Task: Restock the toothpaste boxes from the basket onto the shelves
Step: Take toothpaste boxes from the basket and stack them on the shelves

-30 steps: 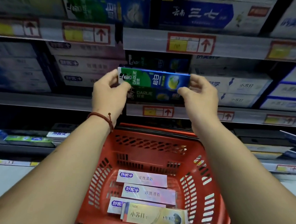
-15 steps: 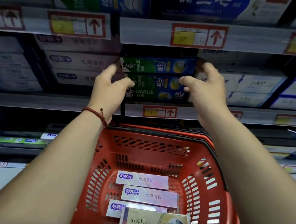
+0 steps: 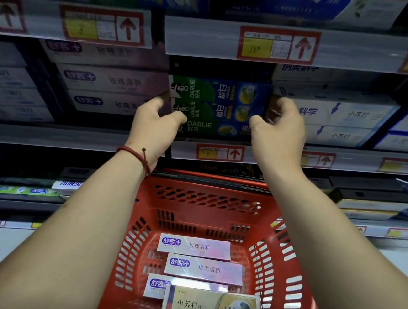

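Since a second ago the green and blue box [image 3: 219, 91] has gone from out in front of us into the shelf [image 3: 74, 139]. It now lies flat on top of two matching boxes [image 3: 200, 126] (same brand, same yellow picture). Our left hand [image 3: 154, 124] and right hand [image 3: 281, 132] curl at the ends of that stack, thumbs in front; we cannot tell whether they pinch anything. Red and yellow price tags [image 3: 278, 45] line the shelf edges. Below, the red basket [image 3: 205, 204] holds three pale pink boxes [image 3: 194, 246] and a gold box [image 3: 210, 307].
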`<action>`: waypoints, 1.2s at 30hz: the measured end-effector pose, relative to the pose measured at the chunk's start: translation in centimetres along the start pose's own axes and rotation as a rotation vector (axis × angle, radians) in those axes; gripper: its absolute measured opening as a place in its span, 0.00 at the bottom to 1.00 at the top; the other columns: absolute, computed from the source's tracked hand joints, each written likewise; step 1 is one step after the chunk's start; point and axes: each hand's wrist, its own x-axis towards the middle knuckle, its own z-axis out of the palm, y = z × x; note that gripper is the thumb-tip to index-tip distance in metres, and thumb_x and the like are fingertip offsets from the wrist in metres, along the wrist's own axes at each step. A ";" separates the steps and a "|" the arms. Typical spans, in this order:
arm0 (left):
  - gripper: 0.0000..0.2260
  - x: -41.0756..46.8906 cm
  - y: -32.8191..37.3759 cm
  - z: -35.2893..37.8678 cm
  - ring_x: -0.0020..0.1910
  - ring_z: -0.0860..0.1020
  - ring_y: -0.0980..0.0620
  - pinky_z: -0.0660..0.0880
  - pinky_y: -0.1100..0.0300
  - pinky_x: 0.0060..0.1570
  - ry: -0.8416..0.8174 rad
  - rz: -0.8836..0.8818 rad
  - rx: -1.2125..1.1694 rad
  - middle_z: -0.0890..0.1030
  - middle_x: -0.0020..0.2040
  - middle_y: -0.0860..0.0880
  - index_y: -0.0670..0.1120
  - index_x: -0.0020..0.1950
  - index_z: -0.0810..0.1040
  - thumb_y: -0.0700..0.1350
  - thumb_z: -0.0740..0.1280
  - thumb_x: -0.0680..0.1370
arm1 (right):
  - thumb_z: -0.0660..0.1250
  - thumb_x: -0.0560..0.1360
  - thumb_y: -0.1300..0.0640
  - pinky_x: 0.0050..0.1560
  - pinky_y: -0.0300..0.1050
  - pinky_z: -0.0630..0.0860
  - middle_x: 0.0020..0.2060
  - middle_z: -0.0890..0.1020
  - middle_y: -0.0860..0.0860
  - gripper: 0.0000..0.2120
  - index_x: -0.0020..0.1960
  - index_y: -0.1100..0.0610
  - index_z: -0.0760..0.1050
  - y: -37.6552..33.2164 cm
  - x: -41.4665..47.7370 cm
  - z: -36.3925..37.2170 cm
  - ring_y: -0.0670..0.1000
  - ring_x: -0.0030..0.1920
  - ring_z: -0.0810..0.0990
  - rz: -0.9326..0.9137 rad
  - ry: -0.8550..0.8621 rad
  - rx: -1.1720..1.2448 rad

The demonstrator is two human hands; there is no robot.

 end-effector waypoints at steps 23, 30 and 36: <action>0.12 0.3 -1.1 0.7 0.46 0.80 0.53 0.80 0.47 0.59 0.035 -0.008 -0.130 0.84 0.46 0.55 0.54 0.49 0.82 0.36 0.68 0.75 | 0.69 0.74 0.58 0.61 0.44 0.71 0.69 0.73 0.49 0.33 0.77 0.56 0.65 1.1 0.5 1.2 0.50 0.65 0.72 0.158 -0.124 0.150; 0.13 0.2 -1.1 0.7 0.53 0.81 0.54 0.78 0.48 0.62 0.034 -0.002 -0.114 0.84 0.52 0.56 0.52 0.56 0.81 0.37 0.68 0.76 | 0.69 0.75 0.59 0.61 0.47 0.73 0.70 0.72 0.49 0.31 0.76 0.55 0.65 1.9 1.0 1.4 0.52 0.64 0.73 0.162 -0.143 0.154; 0.16 0.3 -1.3 0.9 0.55 0.81 0.54 0.78 0.49 0.62 0.038 0.028 -0.072 0.82 0.51 0.60 0.56 0.57 0.78 0.36 0.67 0.76 | 0.69 0.76 0.60 0.69 0.51 0.71 0.74 0.68 0.48 0.34 0.79 0.55 0.61 2.0 1.2 1.4 0.53 0.70 0.70 0.191 -0.155 0.177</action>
